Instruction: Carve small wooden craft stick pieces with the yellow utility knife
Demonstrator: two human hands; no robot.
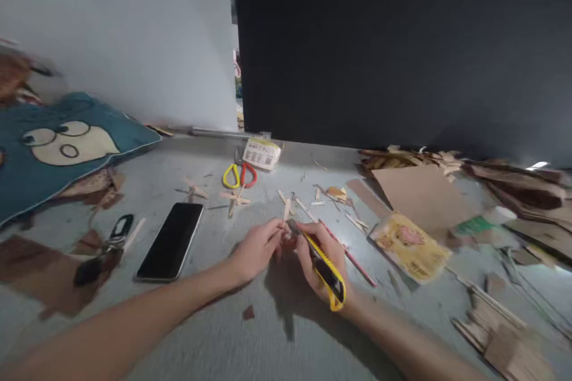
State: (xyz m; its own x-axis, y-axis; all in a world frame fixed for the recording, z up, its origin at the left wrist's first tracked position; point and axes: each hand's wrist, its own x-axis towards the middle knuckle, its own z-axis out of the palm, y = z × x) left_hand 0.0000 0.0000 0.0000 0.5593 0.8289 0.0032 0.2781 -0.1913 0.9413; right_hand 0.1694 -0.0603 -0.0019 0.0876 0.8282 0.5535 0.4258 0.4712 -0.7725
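I see right hand (335,250) closed round yellow-black cutter (328,274), left hand (257,250) pinching thin flat wood strip (286,209).
Strip's by the blade (292,227), over grey table (214,333); then wood slivers (356,223), yellow packet (409,244), white printed packet (262,153), lettering unreadable to me.

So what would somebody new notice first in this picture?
Probably the yellow knife in the right hand, near the middle, with the left hand close beside its tip. Next, the big blue cushion with cartoon eyes at the far left. Then the dark phone left of the hands, and the yellow-and-red scissors beyond them.
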